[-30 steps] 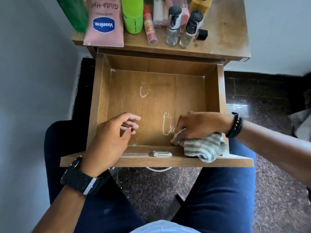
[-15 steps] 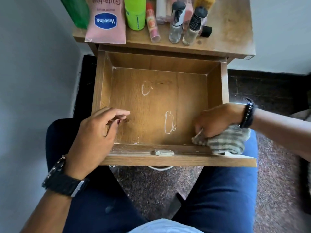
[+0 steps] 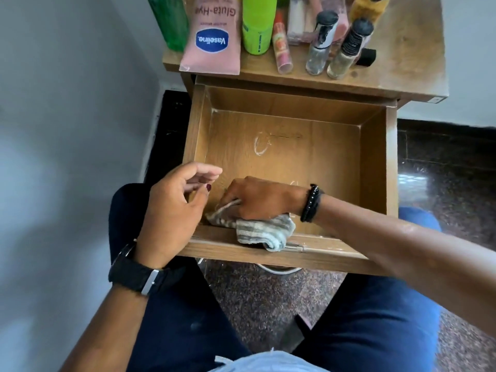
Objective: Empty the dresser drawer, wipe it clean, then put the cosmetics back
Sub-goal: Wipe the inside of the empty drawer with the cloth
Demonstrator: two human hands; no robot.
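The wooden drawer stands pulled out over my lap, with nothing in it but white smear marks on its floor. My right hand grips a striped grey cloth and presses it into the drawer's front left corner; part of the cloth drapes over the front edge. My left hand hovers at the drawer's front left corner, fingers loosely curled, holding nothing. The cosmetics stand on the dresser top: a pink Vaseline tube, a bright green bottle, a small pink tube and two glass bottles with black caps.
A white wall runs close on the left. Dark speckled stone floor lies to the right and below the drawer. My knees in blue trousers sit under the drawer front. A dark green bottle stands at the dresser's left edge.
My right hand has swept the cloth from the drawer's front right corner across to its front left corner, covering the nearer white mark. My left hand has stayed at the front left corner, fingers now more curled.
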